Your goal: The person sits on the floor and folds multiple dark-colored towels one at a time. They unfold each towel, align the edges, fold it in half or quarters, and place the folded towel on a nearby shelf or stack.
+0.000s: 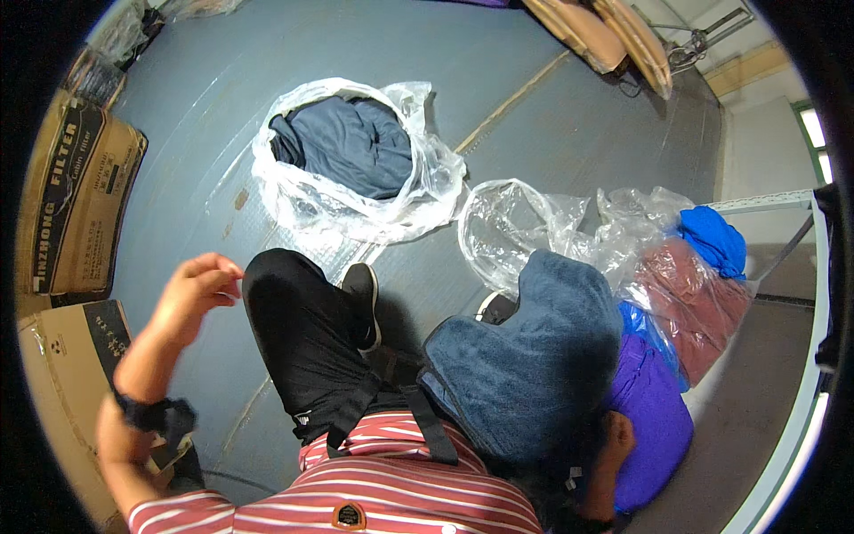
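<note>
My left hand (203, 280) is raised beside my left knee, its fingers curled loosely, with nothing visible in it. A blue-grey plush cloth (534, 354) lies draped over my right thigh. My right hand (619, 434) is low at the right, between that cloth and a purple cloth bundle (647, 414); its fingers are bent and partly in shadow, and whether it grips anything is unclear. In front of my feet, an open clear plastic bag (427, 193) holds folded dark blue-grey cloth (353, 143). Another clear plastic bag (507, 227) lies open beside it.
Cardboard boxes (87, 207) stand along the left side. Reddish-brown cloth in clear plastic (694, 294) and a bright blue cloth (714, 240) lie at the right, near a pale metal frame (810, 294). Brown padded or wrapped objects (587, 33) are at the far right of the grey floor (507, 53).
</note>
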{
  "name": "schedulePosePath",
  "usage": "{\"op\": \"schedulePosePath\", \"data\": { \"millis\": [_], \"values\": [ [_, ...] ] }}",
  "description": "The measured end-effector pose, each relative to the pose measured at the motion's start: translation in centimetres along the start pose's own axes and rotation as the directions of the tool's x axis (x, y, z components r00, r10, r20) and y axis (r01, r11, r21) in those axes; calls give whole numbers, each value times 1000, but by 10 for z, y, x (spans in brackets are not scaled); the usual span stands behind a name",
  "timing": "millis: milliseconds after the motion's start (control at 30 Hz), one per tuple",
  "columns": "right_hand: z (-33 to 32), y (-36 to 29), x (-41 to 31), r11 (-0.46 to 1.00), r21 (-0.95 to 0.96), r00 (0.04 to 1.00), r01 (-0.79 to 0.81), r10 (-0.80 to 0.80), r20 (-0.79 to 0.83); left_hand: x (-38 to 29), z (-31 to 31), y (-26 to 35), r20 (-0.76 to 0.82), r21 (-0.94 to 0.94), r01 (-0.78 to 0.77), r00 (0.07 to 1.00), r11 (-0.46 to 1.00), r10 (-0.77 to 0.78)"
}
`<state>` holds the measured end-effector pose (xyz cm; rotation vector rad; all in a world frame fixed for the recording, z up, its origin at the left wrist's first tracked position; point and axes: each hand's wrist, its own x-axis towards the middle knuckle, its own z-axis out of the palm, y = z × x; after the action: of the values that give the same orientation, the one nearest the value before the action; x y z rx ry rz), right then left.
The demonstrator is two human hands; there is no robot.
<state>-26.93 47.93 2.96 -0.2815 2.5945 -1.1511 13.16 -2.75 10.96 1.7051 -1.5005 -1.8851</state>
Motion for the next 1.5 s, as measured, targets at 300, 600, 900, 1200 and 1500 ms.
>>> {"op": "schedulePosePath", "data": {
  "millis": [300,600,900,1200,1500],
  "values": [
    [-20,-258,93,936,208,916,284,-329,230,33,28,253,225,572,-540,827,618,515],
    [228,-201,164,657,648,742,-385,-196,641,391,129,19,299,896,-392,880,209,369],
    [262,-200,161,922,348,761,-171,-100,641,398,205,-123,139,983,-128,987,131,-82],
    [254,-201,161,940,339,737,-46,-197,646,409,207,-166,-123,808,-139,910,573,395],
    [265,-193,149,911,413,708,-6,-288,645,314,137,28,-283,-140,-611,778,779,560]
  ]
}}
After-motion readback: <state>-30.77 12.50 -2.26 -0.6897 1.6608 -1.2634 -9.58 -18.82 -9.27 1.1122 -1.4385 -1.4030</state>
